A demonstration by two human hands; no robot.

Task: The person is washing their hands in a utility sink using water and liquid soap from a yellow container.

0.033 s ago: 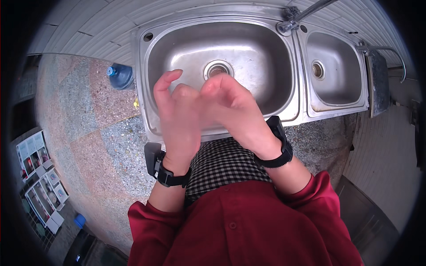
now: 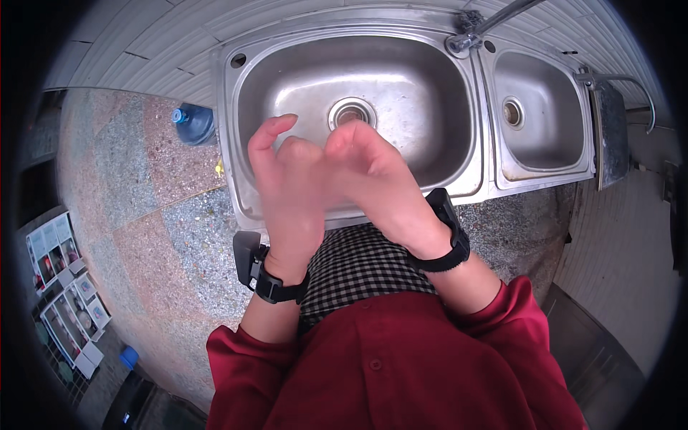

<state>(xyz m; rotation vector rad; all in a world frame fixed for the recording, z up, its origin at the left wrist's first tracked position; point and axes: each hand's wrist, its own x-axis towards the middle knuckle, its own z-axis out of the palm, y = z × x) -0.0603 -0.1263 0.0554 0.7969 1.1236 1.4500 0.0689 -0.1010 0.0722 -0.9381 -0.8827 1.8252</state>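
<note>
My left hand (image 2: 292, 183) and my right hand (image 2: 383, 175) meet in front of me over the near side of the large steel sink (image 2: 437, 93). On the left hand the outer finger bends up and away, while the others curl inward. The right hand's fingers are folded in toward the left hand. Where the hands come together the picture is smeared, so whether anything lies between them is hidden. Black straps with small devices circle both wrists. Neither hand touches the sink bottom or its drain (image 2: 351, 113).
A smaller sink (image 2: 541, 147) adjoins on the right. A tap (image 2: 462, 44) stands between the basins, with a second tap (image 2: 623, 79) farther right. On the speckled floor at left stand a blue water bottle (image 2: 193, 125) and a rack of boxes (image 2: 72, 301).
My right hand and wrist have shifted very slightly left. Otherwise the hands and surroundings look the same.
</note>
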